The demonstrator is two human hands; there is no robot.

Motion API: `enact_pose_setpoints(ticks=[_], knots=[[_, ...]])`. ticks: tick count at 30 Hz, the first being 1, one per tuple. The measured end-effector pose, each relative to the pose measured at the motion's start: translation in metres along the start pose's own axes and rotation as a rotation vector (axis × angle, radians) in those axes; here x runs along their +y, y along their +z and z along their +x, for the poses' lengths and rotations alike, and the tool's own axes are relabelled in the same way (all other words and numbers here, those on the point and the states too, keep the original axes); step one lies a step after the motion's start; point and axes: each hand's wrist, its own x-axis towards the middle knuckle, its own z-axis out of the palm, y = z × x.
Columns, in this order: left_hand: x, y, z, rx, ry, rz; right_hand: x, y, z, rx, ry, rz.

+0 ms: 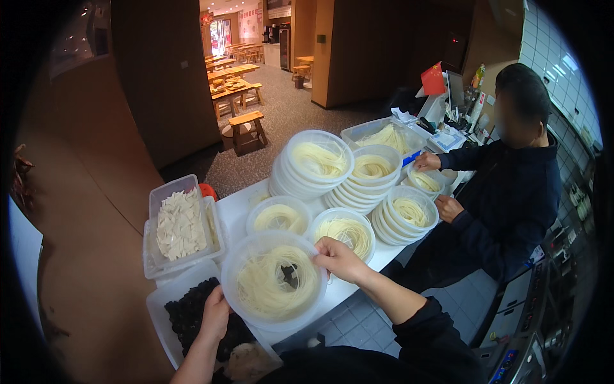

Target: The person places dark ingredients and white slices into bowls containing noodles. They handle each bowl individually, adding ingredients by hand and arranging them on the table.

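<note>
I hold a translucent round plastic bowl [272, 237] of thin pale noodles [259, 281], raised above the near side of the table. My left hand [216, 315] grips its lower left rim. On the right, my right hand [339, 258] pinches the rim between thumb and fingers. The noodles form a ring, and something dark shows through its middle. Just beyond stand two more noodle bowls, one behind [251, 221] and one partly covered by my right hand [369, 246]. Under my left forearm lies a tub [158, 313] of black, crinkled food pieces.
Stacks of noodle bowls [288, 182] crowd the white table [339, 291]. At left sits a container [152, 246] of pale flat pieces. A co-worker [505, 185] at right handles a small noodle bowl beside a large noodle bin [354, 133]. Wooden tables [233, 93] and stools stand beyond.
</note>
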Motion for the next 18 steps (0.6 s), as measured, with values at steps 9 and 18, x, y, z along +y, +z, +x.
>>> enact_pose_setpoints(ticks=[9, 18], knots=[[0.010, 0.007, 0.006, -0.051, 0.049, 0.349, 0.031, -0.004, -0.006, 0.064, 0.019, -0.054], [0.003, 0.007, 0.012, -0.078, 0.263, 0.324, 0.055, -0.073, 0.019, 0.260, -0.044, 0.177]])
